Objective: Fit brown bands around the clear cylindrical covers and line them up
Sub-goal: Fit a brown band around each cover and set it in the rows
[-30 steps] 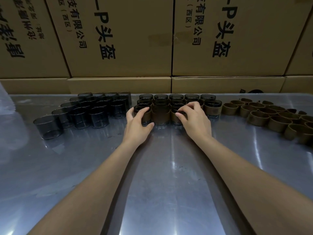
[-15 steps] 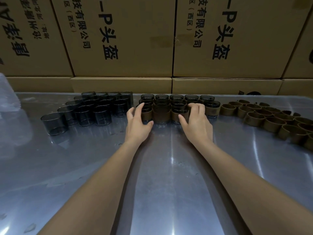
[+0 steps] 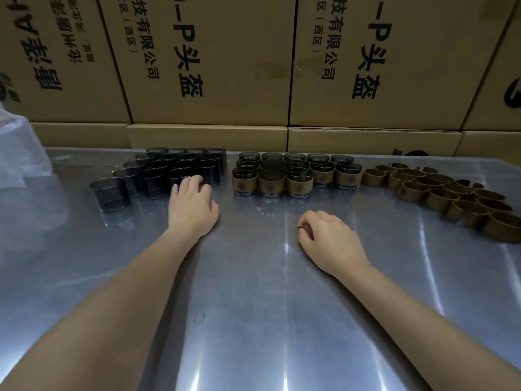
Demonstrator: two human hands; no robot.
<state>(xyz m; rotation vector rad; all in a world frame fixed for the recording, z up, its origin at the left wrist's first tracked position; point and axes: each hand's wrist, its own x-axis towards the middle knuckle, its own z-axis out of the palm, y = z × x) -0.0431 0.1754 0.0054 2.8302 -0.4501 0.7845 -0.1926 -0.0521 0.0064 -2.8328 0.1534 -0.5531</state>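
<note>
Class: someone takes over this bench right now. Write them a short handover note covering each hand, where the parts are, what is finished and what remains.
Left hand: reaching the nearest bare clear covers; whether it grips one cannot be told.
Right hand: loosely curled over the metal table, holding nothing.
Done: banded covers lined up in rows at centre.
Left: the bare covers on the left need bands from the loose brown bands on the right.

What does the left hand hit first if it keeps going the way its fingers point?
The left hand points away from the person at the unbanded clear covers. Its fingertips look already at the nearest front-row cover, so that comes first; actual contact is unclear from this view.
</note>
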